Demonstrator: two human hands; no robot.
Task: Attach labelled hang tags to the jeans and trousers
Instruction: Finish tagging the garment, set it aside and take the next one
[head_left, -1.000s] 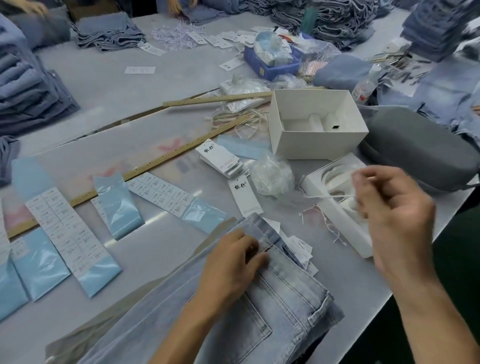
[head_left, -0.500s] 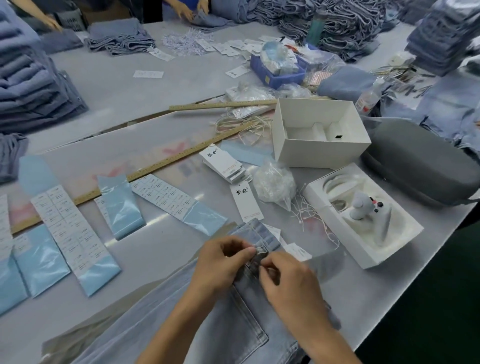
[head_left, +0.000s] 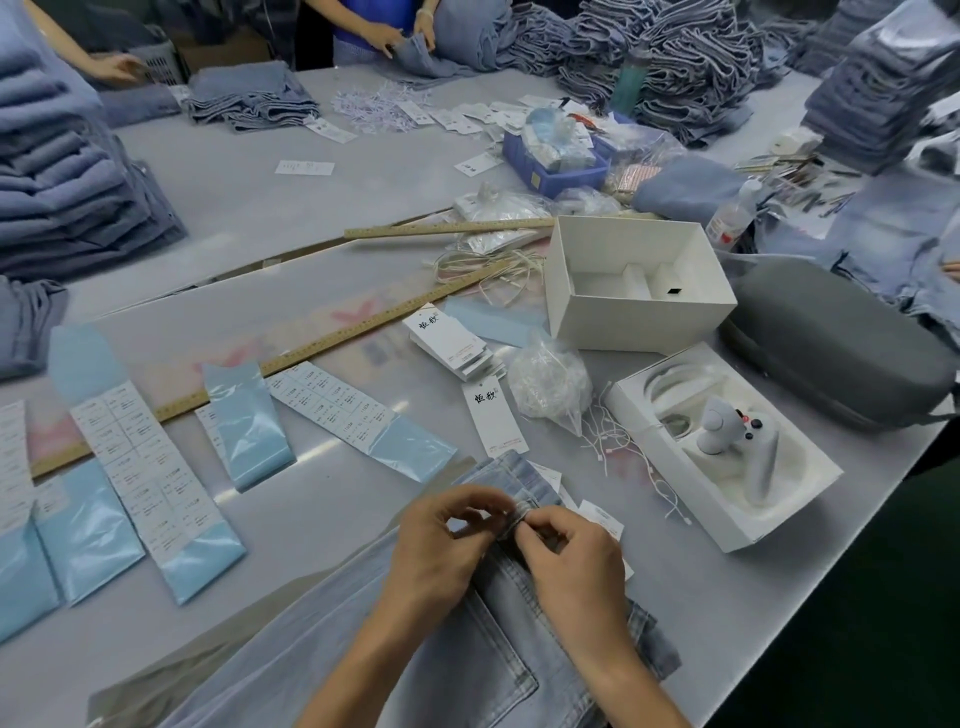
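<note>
At the jeans (head_left: 467, 649) waistband's near edge my left hand (head_left: 436, 551) and right hand (head_left: 571, 566) both pinch its belt loop, with the loose tag (head_left: 493, 418) lying beyond, nearer the right

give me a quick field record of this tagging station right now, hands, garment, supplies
left hand: fingers curled, pinching at the waistband of the jeans
right hand: pinching the same spot on the waistband, close against the left
jeans: light blue, lying flat at the near table edge
single hang tag: loose on the table beyond the jeans
tag stack: fanned pile, beyond the single tag
bag of fasteners: clear plastic, right of the single tag
label sheets: white strips on blue backing, to the left
wooden ruler: diagonal across the table
</note>
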